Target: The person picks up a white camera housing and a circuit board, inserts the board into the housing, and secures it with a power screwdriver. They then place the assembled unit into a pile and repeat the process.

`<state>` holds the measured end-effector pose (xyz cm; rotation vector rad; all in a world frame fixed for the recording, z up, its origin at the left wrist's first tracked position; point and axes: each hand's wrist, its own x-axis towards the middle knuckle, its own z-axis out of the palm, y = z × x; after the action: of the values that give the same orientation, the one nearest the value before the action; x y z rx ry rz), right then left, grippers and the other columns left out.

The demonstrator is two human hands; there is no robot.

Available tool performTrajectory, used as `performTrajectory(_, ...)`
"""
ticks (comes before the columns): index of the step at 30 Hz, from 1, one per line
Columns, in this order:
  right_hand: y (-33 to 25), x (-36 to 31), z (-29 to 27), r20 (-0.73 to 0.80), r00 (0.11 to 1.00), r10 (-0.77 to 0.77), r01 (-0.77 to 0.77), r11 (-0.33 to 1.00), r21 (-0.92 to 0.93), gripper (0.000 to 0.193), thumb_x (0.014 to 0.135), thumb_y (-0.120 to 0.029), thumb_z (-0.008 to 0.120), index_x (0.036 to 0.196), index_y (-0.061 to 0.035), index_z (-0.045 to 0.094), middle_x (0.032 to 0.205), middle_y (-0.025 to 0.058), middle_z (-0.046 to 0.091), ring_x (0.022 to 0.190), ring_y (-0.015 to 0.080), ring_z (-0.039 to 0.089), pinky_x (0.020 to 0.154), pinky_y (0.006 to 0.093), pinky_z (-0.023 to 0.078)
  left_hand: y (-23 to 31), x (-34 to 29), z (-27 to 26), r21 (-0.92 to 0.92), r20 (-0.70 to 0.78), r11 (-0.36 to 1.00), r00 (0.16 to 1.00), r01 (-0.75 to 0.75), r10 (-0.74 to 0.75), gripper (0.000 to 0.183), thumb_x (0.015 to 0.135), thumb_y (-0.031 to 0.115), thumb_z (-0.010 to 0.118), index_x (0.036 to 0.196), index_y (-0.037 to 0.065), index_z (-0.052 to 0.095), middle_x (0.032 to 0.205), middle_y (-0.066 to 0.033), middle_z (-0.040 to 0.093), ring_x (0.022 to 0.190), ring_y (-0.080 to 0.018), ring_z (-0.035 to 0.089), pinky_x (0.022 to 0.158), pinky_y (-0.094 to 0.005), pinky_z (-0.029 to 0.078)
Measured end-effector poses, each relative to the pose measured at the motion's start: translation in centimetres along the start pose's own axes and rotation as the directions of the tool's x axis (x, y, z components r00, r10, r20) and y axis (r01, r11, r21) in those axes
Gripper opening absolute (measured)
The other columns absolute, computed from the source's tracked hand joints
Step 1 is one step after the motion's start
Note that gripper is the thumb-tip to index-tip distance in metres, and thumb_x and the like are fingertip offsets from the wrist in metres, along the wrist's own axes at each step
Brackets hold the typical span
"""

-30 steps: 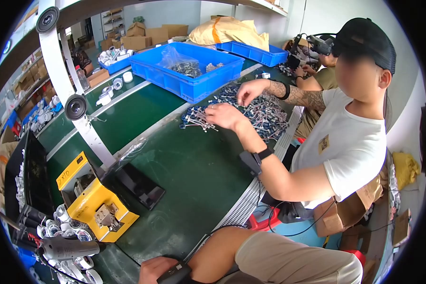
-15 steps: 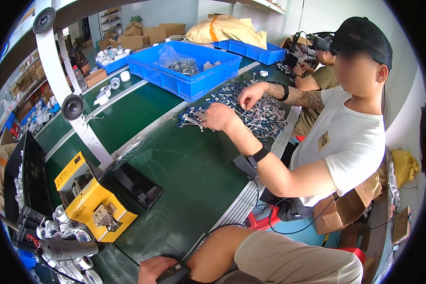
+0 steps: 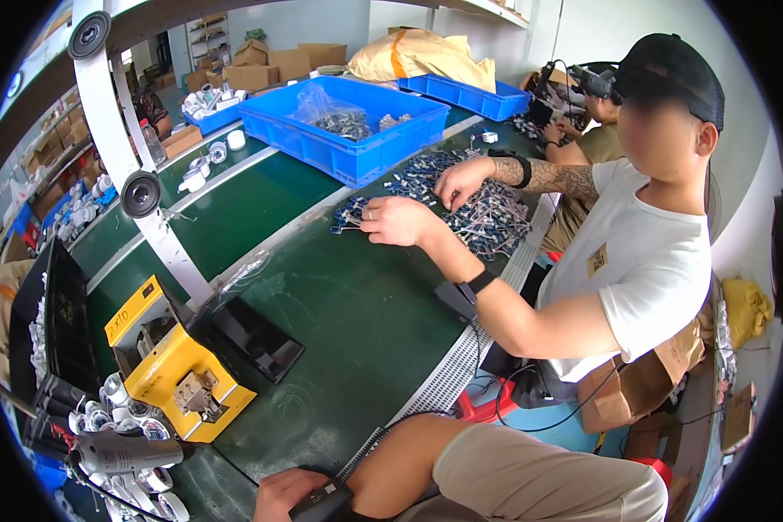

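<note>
My right hand (image 3: 280, 494) is at the lower edge, beside the front of the green worktable (image 3: 322, 374). A black device (image 3: 322, 503) is strapped at its wrist, and my bent arm with a beige sleeve (image 3: 539, 478) comes in from the right. The picture's edge cuts off the fingers, so what they do or hold is hidden. My left hand is out of view. Nearest on the table are a yellow box-shaped machine (image 3: 196, 374) with a metal mechanism and a flat black panel (image 3: 252, 339). A grey cylindrical tool (image 3: 126, 454) lies over white round housings (image 3: 161, 505).
A co-worker in a white shirt (image 3: 635, 252) has both hands at a pile of small wired parts (image 3: 487, 217). Behind it stands a blue crate (image 3: 348, 157) with bagged parts. A white post (image 3: 161, 235) rises at the left, beside a dark screen (image 3: 61, 313). Another person (image 3: 600, 122) sits farther back.
The view has shifted slightly. The co-worker's nearer hand has turned and lowered a little over the parts pile. My right hand looks the same.
</note>
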<state>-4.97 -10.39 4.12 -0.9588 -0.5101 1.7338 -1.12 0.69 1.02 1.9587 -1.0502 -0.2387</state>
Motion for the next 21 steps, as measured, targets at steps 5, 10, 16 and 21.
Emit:
performTrajectory(5,3.6,5.4,-2.1,0.168,0.979,-0.118,0.132,0.988,-0.078,0.024,0.091,-0.027,0.062,0.098,-0.0053,0.07,0.084,-0.0012,0.063,0.08,0.0094,0.058,0.07,0.0292,0.044,0.0,0.1,0.0,0.015,0.005,0.999,0.999,-0.033,0.033,0.028,0.072,0.017,0.071,0.093,-0.001,0.066,0.092,-0.0198,0.067,0.084,-0.0402,0.065,0.075,-0.0427,0.053)
performTrajectory(10,3.8,4.3,-2.6,0.288,0.877,-0.385,0.446,0.874,-0.19,0.023,0.092,-0.026,0.061,0.1,-0.0054,0.069,0.085,-0.0003,0.064,0.081,0.0107,0.058,0.072,0.0301,0.045,0.5,0.4,0.1,0.009,-0.02,1.0,1.0,0.003,-0.003,0.028,0.072,0.017,0.07,0.093,-0.001,0.066,0.09,-0.0198,0.067,0.082,-0.0399,0.065,0.073,-0.0426,0.053)
performTrajectory(16,2.0,4.2,-1.2,0.034,0.993,0.114,-0.097,0.941,-0.325,0.023,0.091,-0.026,0.063,0.1,-0.006,0.069,0.09,0.0006,0.066,0.084,0.0113,0.06,0.075,0.0308,0.047,0.3,0.4,0.1,-0.005,-0.011,0.999,0.999,-0.032,0.032,0.028,0.073,0.018,0.069,0.093,-0.001,0.066,0.09,-0.0194,0.067,0.082,-0.0401,0.065,0.072,-0.0426,0.053)
performTrajectory(21,-0.3,0.7,0.4,0.09,0.994,-0.061,0.066,0.996,-0.053,0.026,0.09,-0.029,0.063,0.1,-0.0058,0.07,0.091,0.0008,0.067,0.084,0.011,0.06,0.075,0.0305,0.046,0.7,-0.2,-0.4,-0.003,-0.017,1.0,1.0,-0.025,0.025,0.026,0.073,0.019,0.069,0.092,0.0,0.066,0.091,-0.0194,0.067,0.082,-0.0403,0.065,0.072,-0.0429,0.053)
